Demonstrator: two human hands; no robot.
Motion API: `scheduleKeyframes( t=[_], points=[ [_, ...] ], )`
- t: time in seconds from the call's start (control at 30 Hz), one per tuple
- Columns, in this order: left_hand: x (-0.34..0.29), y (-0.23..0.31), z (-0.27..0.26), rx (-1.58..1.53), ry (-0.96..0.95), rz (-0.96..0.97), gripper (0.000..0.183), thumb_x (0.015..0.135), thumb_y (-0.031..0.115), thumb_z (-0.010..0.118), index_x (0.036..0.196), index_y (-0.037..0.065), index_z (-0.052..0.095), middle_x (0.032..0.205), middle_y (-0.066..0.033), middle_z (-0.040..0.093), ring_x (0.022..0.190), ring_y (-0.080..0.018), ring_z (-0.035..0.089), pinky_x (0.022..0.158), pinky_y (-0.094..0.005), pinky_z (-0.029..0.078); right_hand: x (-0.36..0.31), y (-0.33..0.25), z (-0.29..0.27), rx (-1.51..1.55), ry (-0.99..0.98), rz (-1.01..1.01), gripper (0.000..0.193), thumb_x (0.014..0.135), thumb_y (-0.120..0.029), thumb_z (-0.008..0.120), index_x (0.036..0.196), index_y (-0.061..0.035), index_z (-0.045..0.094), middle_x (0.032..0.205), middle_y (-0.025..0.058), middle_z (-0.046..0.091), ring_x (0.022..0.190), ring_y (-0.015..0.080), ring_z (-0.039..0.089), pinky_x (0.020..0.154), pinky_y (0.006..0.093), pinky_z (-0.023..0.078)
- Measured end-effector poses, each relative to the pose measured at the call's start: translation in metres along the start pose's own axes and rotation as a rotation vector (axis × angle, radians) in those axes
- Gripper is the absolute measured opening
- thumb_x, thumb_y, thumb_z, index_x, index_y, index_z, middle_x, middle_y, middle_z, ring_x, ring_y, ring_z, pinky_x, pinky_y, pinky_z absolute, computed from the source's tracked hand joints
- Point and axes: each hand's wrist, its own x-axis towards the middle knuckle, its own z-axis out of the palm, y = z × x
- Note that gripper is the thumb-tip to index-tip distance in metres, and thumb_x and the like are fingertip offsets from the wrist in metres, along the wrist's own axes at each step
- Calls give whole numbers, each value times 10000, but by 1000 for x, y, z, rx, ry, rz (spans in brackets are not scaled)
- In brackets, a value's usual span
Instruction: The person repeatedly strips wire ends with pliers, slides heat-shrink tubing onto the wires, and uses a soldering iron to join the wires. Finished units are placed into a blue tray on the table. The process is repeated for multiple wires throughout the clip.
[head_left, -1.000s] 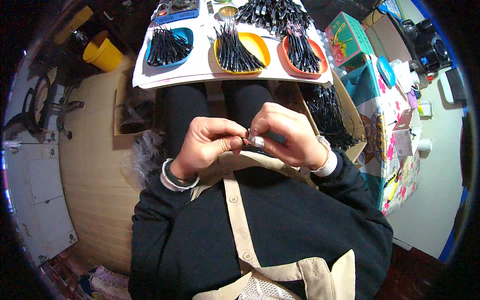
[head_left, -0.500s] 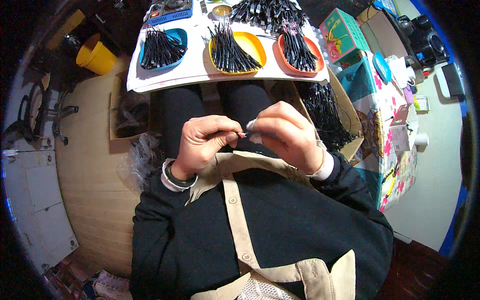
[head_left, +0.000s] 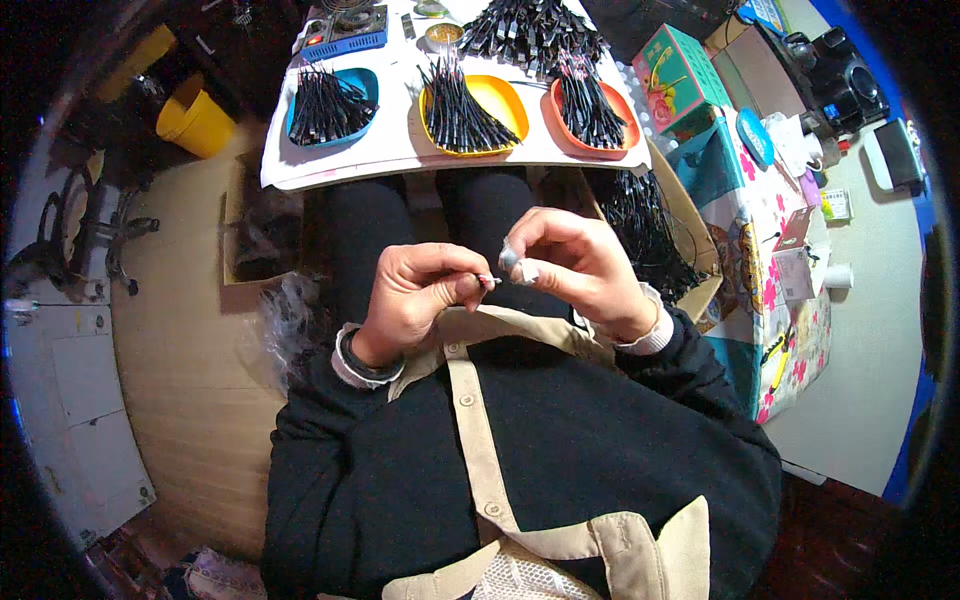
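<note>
Left hand [head_left: 412, 292]: pinching a small wire end [head_left: 488, 282] between thumb and forefinger
Wire end: over the lap, reddish with a pale tip
Right hand [head_left: 580, 268]: white-wrapped fingertips [head_left: 527, 271] close together near that tip; cannot tell whether they grip anything
Table [head_left: 405, 100]: three trays [head_left: 507, 98] of black cables [head_left: 465, 115]

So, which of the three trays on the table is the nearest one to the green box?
The red-orange tray: it is the rightmost, beside the green box. The yellow tray is in the middle, the blue tray leftmost.
</note>
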Motion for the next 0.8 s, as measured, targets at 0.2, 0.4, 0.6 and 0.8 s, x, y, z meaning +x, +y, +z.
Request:
scheduleKeyframes(
  t=[0.2, 0.4, 0.6, 0.8],
  points=[
    [9, -2, 5, -479, -55, -177, 133, 888, 68, 652, 956, -43, 680, 803, -81, 667, 647, -100, 580, 590, -217, 467, 17, -13, -3, -570, -22, -626, 202, 757, -56, 751, 930, -34, 649, 882, 85, 615, 795, 223, 621, 681, 313, 511],
    [24, 10, 2, -397, -133, -169, 165, 890, 75, 657, 1010, -36, 672, 835, -82, 678, 680, -102, 602, 608, -214, 480, 22, -17, -5, -358, -5, -511, 114, 798, -50, 683, 859, -9, 596, 837, 88, 593, 776, 218, 590, 689, 321, 478],
    [46, 25, -1, -189, -43, -126, 144, 874, 61, 676, 982, -32, 696, 816, -65, 675, 686, -85, 585, 622, -215, 486, 36, -10, -19, -171, 52, -383, 138, 811, -58, 701, 910, -10, 618, 881, 95, 613, 802, 204, 597, 722, 295, 484],
    [70, 35, -8, 12, 22, -187, 165, 847, 111, 707, 892, -48, 696, 736, -64, 639, 598, -81, 536, 534, -221, 407, 55, -12, -39, -320, 69, -482, 153, 789, -65, 734, 888, -15, 630, 849, 84, 621, 782, 213, 608, 702, 305, 493]
  ],
)
